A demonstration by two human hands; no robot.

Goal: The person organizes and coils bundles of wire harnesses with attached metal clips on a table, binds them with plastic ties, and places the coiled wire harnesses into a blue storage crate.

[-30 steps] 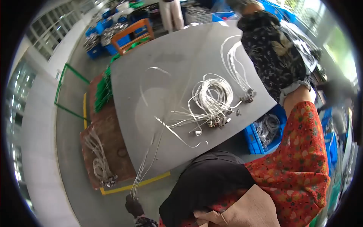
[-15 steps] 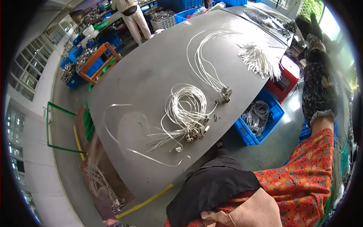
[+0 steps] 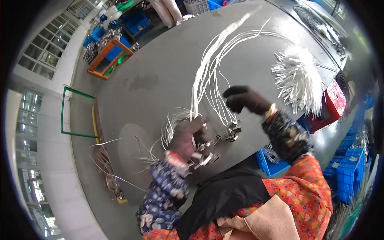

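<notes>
My left hand [image 3: 186, 138], in a dark glove, is closed round the near end of a bundle of long white straps [image 3: 204, 66]. The bundle stretches away over the grey table. Small metal buckles [image 3: 204, 154] cluster beside and under that hand, and a coil of thin straps [image 3: 170, 128] lies partly hidden behind it. Over a second group of straps [image 3: 218, 80], my gloved right hand [image 3: 246, 99] hovers with fingers bent and apart, nothing visible in them. More metal buckles [image 3: 234, 132] sit at the near end of that group.
A fanned pile of white strips [image 3: 298, 78] lies at the right of the grey table [image 3: 148, 96]. Below the right edge are a red box [image 3: 334, 102] and a blue crate [image 3: 272, 164]. An orange frame [image 3: 106, 58] and a green frame [image 3: 64, 114] stand left.
Both hands have come in over the table. The left has taken hold of a bundle of straps, now stretched away from me beside the second group. The view has shifted.
</notes>
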